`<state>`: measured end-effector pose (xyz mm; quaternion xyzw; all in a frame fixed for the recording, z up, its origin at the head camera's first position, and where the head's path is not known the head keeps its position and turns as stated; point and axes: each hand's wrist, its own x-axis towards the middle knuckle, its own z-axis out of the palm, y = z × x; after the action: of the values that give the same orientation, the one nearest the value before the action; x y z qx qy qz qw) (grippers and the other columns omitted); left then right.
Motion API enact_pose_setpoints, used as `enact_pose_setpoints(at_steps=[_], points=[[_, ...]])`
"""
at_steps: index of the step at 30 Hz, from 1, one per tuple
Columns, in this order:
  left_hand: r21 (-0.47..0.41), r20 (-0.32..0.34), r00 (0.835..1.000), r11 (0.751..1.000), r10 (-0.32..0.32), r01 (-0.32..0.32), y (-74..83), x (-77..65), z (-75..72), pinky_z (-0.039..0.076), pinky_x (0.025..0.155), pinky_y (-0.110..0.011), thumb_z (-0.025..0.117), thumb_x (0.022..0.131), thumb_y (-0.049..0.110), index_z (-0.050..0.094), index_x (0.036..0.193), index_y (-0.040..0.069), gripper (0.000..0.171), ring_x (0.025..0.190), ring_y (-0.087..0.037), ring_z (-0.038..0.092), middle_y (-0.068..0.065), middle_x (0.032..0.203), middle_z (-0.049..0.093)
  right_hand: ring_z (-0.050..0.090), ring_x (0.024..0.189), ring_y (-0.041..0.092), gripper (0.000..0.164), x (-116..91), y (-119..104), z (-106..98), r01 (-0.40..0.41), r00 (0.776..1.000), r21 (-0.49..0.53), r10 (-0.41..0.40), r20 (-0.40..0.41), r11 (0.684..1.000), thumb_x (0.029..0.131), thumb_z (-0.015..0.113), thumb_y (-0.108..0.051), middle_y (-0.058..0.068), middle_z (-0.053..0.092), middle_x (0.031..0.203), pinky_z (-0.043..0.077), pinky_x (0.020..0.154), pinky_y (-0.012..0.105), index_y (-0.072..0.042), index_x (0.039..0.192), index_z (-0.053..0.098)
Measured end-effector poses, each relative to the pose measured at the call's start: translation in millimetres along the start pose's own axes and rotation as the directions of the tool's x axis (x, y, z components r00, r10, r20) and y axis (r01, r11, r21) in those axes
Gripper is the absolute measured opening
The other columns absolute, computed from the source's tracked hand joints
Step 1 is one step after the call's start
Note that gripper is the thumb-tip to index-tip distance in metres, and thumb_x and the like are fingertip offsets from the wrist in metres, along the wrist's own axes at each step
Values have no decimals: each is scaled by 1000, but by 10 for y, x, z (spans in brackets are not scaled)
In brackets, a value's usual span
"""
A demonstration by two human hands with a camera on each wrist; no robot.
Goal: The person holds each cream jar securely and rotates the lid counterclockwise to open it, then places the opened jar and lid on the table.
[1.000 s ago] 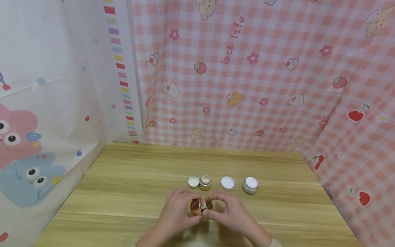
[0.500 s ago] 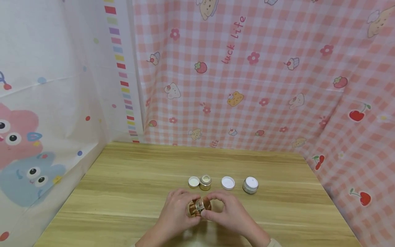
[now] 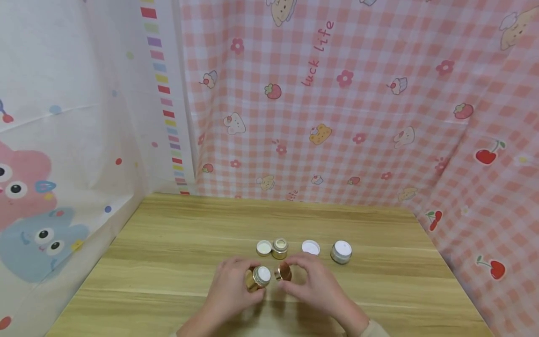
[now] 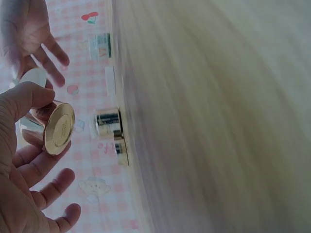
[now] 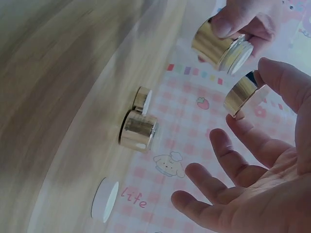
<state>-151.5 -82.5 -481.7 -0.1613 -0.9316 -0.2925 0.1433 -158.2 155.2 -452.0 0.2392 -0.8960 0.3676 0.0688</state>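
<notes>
My left hand [image 3: 233, 284] grips a small gold cosmetic jar [image 3: 255, 278] between thumb and fingers, tilted so its white top faces right. In the left wrist view the jar's round gold base [image 4: 60, 128] shows. Just to the right, my right hand [image 3: 313, 283] pinches the jar's gold lid [image 3: 283, 271] between thumb and index finger, its other fingers spread. A gap separates lid and jar. The right wrist view shows the lid [image 5: 241, 94] edge-on, below the jar [image 5: 218, 47].
Beyond my hands, a second gold jar [image 3: 280, 249] stands uncovered beside its upturned lid [image 3: 264, 248]. Farther right lie a white lid [image 3: 310, 248] and a clear jar [image 3: 341, 252] with a white top. Printed curtains [image 3: 320, 107] border the wooden table [image 3: 168, 243].
The lid has come off the gold jar. My left hand has shifted left with the jar, now tilted with its white top showing, and my right hand holds the lid apart.
</notes>
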Motion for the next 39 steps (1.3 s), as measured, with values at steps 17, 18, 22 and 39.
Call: enact_pose_setpoints(at_steps=[17,18,22,39], points=[[38,41,992,992,-122,121,-365,57,-165,50,103,-59,99,68,29,78,110,17,49,107,-28,72,3,107,82,67,123,27,49,178,-43,286,79,985,-245,-37,170,966,84,90,-41,6,74,127,57,106,49,-14,123,76],[47,40,991,991,-124,122,-395,63,-176,51,101,-60,100,68,29,79,110,18,49,106,-28,72,3,106,82,67,122,27,50,195,-58,311,92,984,-275,-45,172,957,84,90,-42,6,75,127,56,106,49,-15,123,76],[88,32,991,988,-129,126,-527,100,-218,52,97,-59,100,68,31,79,109,20,47,104,-26,72,6,105,81,67,121,26,49,279,-120,408,138,980,-346,-78,182,928,84,89,-44,3,73,127,55,105,48,-16,122,76],[129,64,972,967,-227,218,-913,298,-379,51,93,-60,97,73,32,79,114,14,48,102,-30,71,-3,108,82,57,138,30,33,764,-251,775,197,973,-518,-99,210,832,92,79,-43,0,72,123,39,124,51,-19,114,76]])
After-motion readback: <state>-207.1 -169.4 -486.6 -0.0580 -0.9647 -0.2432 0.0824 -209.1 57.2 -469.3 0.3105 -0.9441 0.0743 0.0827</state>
